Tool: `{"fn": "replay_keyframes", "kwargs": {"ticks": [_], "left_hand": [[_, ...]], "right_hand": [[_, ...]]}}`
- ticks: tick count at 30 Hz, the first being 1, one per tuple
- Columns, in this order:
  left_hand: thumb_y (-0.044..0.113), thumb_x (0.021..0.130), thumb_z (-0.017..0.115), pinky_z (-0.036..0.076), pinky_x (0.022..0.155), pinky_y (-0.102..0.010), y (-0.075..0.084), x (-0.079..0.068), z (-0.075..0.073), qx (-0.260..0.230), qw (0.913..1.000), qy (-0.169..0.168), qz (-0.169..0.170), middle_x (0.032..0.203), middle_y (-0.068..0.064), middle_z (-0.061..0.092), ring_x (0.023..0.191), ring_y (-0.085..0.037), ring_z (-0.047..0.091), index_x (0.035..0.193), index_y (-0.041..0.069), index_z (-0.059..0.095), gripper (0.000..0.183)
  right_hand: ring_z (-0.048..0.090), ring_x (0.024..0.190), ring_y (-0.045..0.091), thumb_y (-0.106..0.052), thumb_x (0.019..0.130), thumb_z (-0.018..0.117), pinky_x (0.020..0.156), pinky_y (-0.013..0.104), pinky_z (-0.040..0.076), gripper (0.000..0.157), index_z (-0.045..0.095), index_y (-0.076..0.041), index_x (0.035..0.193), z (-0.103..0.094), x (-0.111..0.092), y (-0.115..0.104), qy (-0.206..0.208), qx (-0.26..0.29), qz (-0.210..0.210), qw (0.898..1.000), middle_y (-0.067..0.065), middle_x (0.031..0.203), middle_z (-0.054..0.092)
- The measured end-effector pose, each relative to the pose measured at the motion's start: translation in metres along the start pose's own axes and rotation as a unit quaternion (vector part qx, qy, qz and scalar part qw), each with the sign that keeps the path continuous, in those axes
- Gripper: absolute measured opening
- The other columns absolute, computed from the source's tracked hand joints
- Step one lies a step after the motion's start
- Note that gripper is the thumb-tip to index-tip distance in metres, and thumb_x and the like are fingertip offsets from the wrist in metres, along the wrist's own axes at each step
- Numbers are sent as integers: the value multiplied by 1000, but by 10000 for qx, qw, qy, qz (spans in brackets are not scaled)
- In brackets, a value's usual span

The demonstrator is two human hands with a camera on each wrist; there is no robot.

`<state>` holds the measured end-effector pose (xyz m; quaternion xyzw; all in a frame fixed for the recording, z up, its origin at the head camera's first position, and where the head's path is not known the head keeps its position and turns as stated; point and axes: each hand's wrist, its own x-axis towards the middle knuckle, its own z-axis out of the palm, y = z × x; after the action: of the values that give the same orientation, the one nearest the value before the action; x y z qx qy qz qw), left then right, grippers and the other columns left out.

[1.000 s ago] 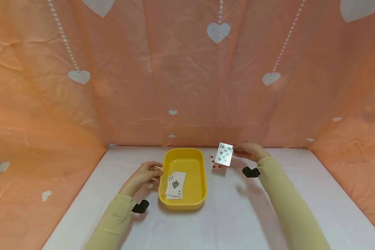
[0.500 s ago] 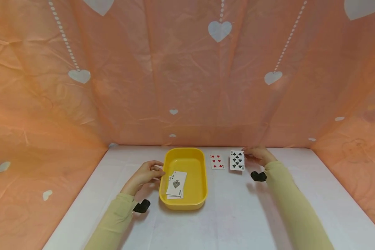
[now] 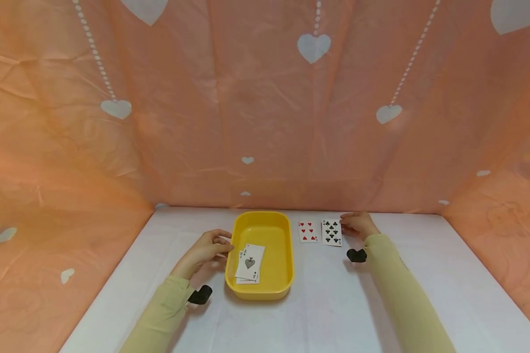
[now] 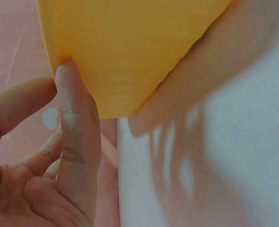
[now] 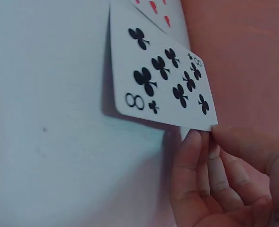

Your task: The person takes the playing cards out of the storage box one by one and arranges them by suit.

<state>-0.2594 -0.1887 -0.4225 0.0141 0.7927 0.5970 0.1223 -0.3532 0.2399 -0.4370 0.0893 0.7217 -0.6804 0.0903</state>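
My right hand [image 3: 357,224] pinches an eight of clubs [image 5: 163,75] at its right edge between thumb and fingers. A shadow shows under the card's edge, and the card is tilted, close over the white tabletop. A six of hearts [image 3: 308,231] lies face up just left of it. My left hand [image 3: 207,250] holds the left rim of a yellow tray [image 3: 275,235]. In the left wrist view one digit [image 4: 72,104] lies against the tray's outer wall and another reaches its rim. Inside the tray, at the left front, an ace of spades [image 3: 250,262] lies on other cards.
The white tabletop [image 3: 335,304] ends at an orange cloth backdrop [image 3: 265,122] with pale hearts, which also rises at both sides. A black wrist piece sits below each hand.
My right hand has carried the eight of clubs rightward from over the six of hearts and lowered it beside that card. My left hand stays at the tray.
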Motion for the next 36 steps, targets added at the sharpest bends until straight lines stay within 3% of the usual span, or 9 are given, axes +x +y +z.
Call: {"fn": "replay_keyframes", "kwargs": {"ticks": [12, 28, 36], "left_hand": [[4, 87, 66, 55, 69, -40, -1, 0, 1, 135, 9997, 178, -84, 91, -13, 64, 71, -21, 65, 120, -5, 53, 37], [5, 88, 67, 56, 70, -40, -1, 1, 2, 177, 9994, 234, -206, 95, -15, 63, 72, -22, 64, 121, -4, 53, 37], [4, 87, 67, 56, 69, -40, -1, 0, 2, 126, 9994, 258, -175, 93, -14, 64, 71, -21, 64, 120, -5, 54, 37]], "right_hand": [[62, 74, 13, 15, 85, 56, 81, 34, 53, 42, 41, 26, 123, 4, 4, 5, 35, 84, -211, 9997, 9, 83, 63], [60, 67, 12, 16, 82, 59, 66, 25, 54, 43, 47, 22, 122, 9, 11, 7, 600, -89, -270, 9978, 15, 86, 59], [60, 68, 12, 16, 83, 58, 69, 27, 54, 42, 47, 21, 123, 11, 11, 7, 671, -271, -221, 9971, 14, 90, 57]]}}
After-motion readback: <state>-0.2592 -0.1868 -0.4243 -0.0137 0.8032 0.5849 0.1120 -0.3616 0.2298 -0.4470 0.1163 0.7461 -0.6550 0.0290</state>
